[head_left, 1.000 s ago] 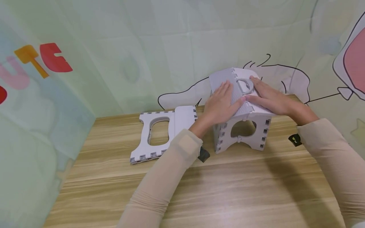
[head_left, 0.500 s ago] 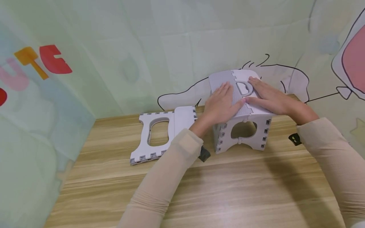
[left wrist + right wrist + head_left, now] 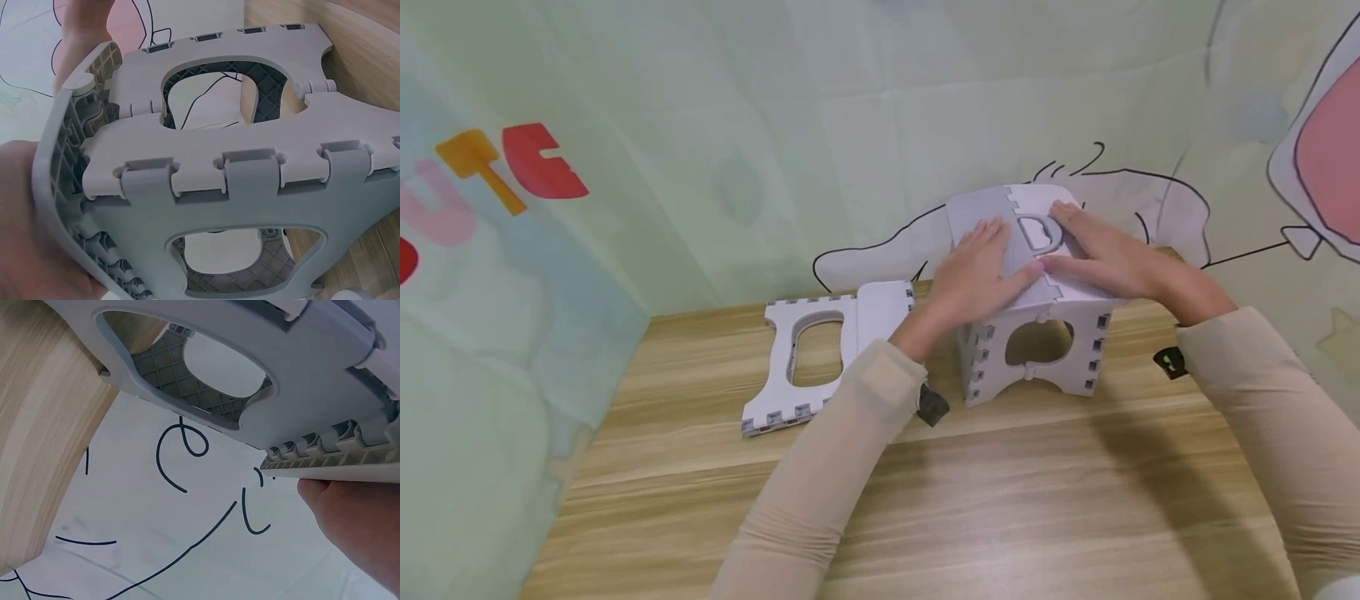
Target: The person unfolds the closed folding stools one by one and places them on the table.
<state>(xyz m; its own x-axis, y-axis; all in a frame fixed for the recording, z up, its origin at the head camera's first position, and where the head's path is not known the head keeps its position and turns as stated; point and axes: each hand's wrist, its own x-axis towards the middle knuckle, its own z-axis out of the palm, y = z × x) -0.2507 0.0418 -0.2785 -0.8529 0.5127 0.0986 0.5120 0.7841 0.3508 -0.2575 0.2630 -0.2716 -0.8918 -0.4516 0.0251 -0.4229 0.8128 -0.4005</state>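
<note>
A grey and white folding step stool (image 3: 985, 204) stands unfolded on its legs at the right of the table, its top lying flat. My left hand (image 3: 970, 279) rests on the grey half of the top, fingers straight. On the white half lies my right hand (image 3: 1108, 254), also straight-fingered, beside the grey loop handle (image 3: 1058, 237). The two thumbs meet near the middle seam. From below, the left wrist view shows the stool's hinged side panel (image 3: 200, 147) and ribbed underside. The right wrist view shows another grey leg panel (image 3: 256, 337).
A second folding stool (image 3: 883, 312), folded flat, lies on the wood-grain table (image 3: 1000, 508) left of the standing one, partly behind my left forearm. Close behind the table hangs a printed cloth backdrop (image 3: 820, 167). Black wrist straps (image 3: 934, 406) hang below both cuffs.
The stool's top has gone from slightly peaked along the seam to flat, and the loop handle has settled down into it. Both hands stay on the top.
</note>
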